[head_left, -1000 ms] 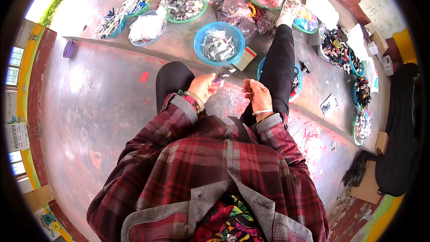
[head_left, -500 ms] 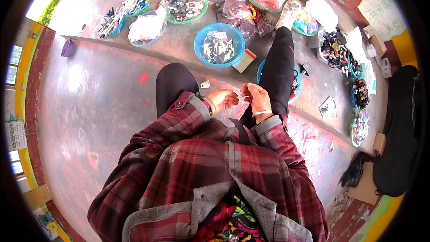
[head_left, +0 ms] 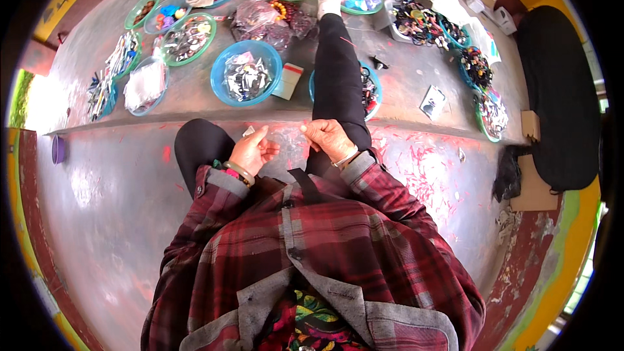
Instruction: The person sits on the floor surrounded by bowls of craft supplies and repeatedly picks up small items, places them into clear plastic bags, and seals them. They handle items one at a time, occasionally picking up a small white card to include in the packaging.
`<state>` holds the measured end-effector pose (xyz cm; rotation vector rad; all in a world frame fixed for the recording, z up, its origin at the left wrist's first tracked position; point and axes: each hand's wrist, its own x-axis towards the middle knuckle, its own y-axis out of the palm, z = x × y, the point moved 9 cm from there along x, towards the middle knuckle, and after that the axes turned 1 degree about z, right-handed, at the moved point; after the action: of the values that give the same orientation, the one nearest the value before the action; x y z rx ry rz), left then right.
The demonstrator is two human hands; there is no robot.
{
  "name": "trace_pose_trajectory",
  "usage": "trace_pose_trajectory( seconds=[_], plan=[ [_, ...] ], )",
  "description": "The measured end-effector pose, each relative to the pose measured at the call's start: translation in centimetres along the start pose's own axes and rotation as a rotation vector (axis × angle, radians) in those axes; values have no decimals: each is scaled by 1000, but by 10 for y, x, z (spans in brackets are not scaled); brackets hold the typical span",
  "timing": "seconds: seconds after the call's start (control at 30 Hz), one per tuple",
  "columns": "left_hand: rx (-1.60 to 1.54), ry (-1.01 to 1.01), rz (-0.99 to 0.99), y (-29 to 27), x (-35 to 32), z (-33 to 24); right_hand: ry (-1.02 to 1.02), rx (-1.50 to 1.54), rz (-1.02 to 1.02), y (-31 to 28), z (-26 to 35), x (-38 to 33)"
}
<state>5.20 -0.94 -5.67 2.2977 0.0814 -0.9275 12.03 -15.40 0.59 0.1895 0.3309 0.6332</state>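
Note:
My left hand [head_left: 255, 152] hovers near my bent left knee, thumb raised and fingers loosely curled, with nothing visible in it. Across a small gap, my right hand [head_left: 331, 140] has its thumb and forefinger pinched together over my lap. Anything between those fingertips is too small to make out. Just behind the left thumb, a small white tag-like piece [head_left: 248, 130] lies near the step. Beyond my hands stands a blue basin [head_left: 246, 100] holding small black-and-white pieces in clear wrapping. A white box with a red edge [head_left: 288, 82] lies against its right side.
My outstretched right leg [head_left: 340, 71] partly hides another blue basin [head_left: 374, 112]. Several bowls of small goods line the raised floor, including a green bowl [head_left: 209, 40]. Red scraps [head_left: 422, 172] litter the lower floor at right. A purple tub [head_left: 58, 149] stands far left.
The view has turned, so the surroundings sit further left. My hands have drawn apart; the left has rotated, with its thumb now raised. The right still pinches.

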Motion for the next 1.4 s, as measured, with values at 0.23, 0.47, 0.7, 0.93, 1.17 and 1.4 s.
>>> trace_pose_trajectory(
  seconds=[0.23,0.47,0.7,0.93,1.17,1.4],
  plan=[
    [-35,103,-123,-7,-1,1,144,-378,302,38,-30,9],
    [-123,245,-237,-30,-3,-14,-58,-1241,307,36,-70,86],
    [-96,226,-210,-32,5,-12,267,-2074,182,-11,-56,166],
    [33,110,-130,-18,16,-6,70,-2109,117,-36,-78,221],
    [34,6,-111,-14,19,1,9,-2105,251,-22,-90,239],
    [90,-10,-114,-11,19,2,64,-2209,259,-13,-91,234]
  ],
)
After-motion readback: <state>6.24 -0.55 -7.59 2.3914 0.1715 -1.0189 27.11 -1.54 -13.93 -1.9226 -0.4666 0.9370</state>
